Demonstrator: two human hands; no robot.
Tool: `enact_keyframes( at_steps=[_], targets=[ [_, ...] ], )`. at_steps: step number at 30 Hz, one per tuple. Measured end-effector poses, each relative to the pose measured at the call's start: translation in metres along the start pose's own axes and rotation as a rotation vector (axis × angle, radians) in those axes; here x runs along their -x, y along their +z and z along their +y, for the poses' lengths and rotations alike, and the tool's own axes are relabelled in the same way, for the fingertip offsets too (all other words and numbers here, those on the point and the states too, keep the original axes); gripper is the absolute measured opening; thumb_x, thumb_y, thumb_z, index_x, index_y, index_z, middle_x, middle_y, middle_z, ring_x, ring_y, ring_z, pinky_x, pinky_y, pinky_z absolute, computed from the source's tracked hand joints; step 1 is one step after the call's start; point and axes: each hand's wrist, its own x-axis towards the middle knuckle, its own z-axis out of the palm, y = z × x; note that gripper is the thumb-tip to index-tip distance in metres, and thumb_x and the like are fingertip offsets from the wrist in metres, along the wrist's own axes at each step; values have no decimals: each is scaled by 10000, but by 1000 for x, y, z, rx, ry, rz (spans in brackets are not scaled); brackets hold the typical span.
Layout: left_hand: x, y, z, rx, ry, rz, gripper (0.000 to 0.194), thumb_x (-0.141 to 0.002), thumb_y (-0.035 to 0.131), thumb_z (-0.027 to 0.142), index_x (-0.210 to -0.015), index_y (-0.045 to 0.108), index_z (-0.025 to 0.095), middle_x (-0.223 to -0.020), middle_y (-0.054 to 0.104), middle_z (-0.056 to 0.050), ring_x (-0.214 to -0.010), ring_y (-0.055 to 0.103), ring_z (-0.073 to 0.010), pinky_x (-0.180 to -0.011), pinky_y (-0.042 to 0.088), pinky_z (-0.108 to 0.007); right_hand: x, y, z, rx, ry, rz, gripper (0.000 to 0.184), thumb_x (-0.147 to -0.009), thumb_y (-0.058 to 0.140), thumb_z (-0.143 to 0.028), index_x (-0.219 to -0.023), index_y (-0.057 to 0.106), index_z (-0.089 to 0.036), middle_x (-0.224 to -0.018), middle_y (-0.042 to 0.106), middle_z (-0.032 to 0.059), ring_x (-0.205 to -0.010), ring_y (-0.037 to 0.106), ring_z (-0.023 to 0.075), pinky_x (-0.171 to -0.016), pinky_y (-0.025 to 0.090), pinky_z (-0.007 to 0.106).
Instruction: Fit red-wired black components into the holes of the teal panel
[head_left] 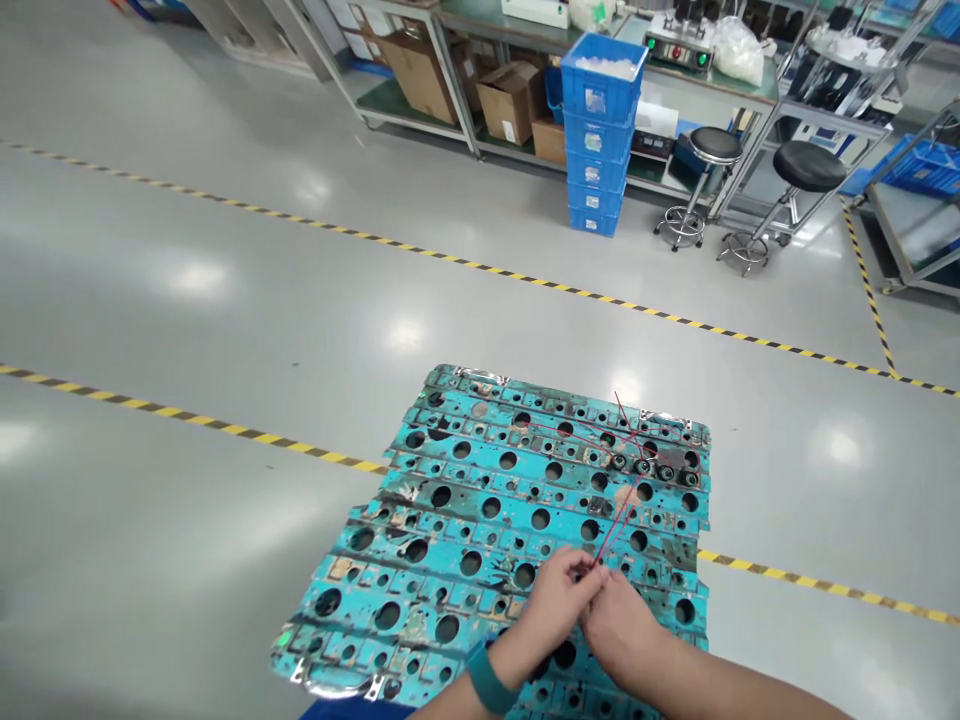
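Note:
My left hand point(553, 602), with a teal band at the wrist, is closed in a pinch over the board. Right beside it and touching it, my right hand point(624, 628) is curled with its fingertips partly hidden. Thin red wires point(616, 522) run from between the fingers of both hands up to a row of several small round dark parts point(643, 467) seated in the board. More thin red wire spreads loosely around those parts. Under both hands lies a worn turquoise board point(508, 461) full of round holes, with metal handles at its edges.
Across the grey floor, a stack of blue crates point(595, 140) stands before workbenches with cardboard boxes point(510, 100) beneath. Two round stools point(715, 146) are to their right. Yellow and black tape lines point(480, 266) cross the floor. Something blue point(352, 709) shows under the board's near edge.

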Motion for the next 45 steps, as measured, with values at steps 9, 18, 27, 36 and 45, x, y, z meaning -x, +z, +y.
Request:
enact_keyframes(
  at_steps=[9,18,27,36,45],
  targets=[
    [-51,-69,18,639,-51,344,431,-720,744,499,-868,548,145,-729,610,-11,-675,591,-138,-627,459,-260,-69,-44,43,-35,392,350,476,-961,494,-163,-1418,534,-35,-1198,663,177,-1073,627,276,-938,528,411],
    [-154,-104,9,829,-264,353,125,-918,598,206,-863,536,112,-757,653,-55,-635,648,-127,-607,500,-250,-142,-39,78,-166,674,548,374,-991,495,-246,-1262,620,-20,-1233,641,184,-1157,594,290,-1043,436,371],
    [-220,-103,1,609,-349,311,178,-976,572,237,-853,533,115,-679,638,-9,-503,568,-103,-493,393,-224,-160,-54,76,-148,873,449,356,-1005,503,-343,-1192,620,-63,-1131,659,175,-1057,638,313,-905,466,376],
    [-250,-94,-7,295,-304,333,297,-913,661,375,-802,551,123,-614,619,-19,-457,559,-130,-488,392,-245,-149,-73,68,-178,932,443,434,-968,566,-489,-1125,658,-95,-1024,698,136,-992,658,292,-849,453,355],
    [-210,-103,13,382,-314,347,137,-957,509,203,-837,497,138,-644,574,11,-480,540,-104,-458,365,-220,-145,-133,157,-90,919,363,304,-940,592,-311,-1105,699,-80,-1027,710,175,-995,662,291,-801,443,331]
  ],
)
